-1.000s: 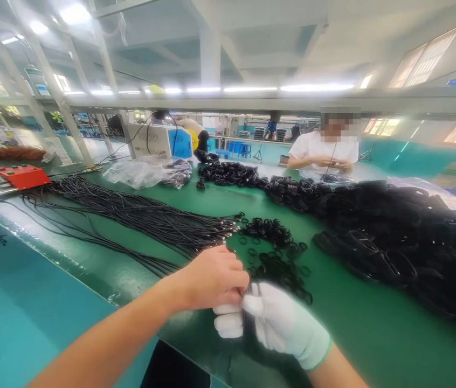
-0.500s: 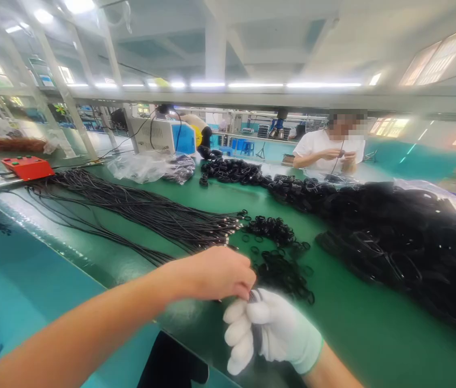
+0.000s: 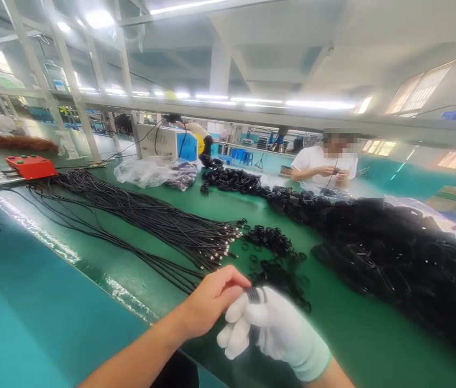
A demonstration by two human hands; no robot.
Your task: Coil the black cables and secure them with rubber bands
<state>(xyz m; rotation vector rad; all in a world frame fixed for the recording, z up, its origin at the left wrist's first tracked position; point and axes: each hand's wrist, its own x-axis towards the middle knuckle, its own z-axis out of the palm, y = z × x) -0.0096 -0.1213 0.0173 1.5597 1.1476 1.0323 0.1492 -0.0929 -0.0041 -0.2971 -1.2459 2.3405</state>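
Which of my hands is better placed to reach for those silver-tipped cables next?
Probably your bare left hand: it's nearer the silver-tipped cables, though its fingertips are at the black loops. Your gloved right hand is farther away, holding those loops.

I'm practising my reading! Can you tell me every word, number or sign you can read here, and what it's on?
None can be read.
Red box: coloured buttons, no readable letters.
Blue-and-grey machine: no readable words.
Black cables: no readable print.
Anything in the background is too small or blurred.
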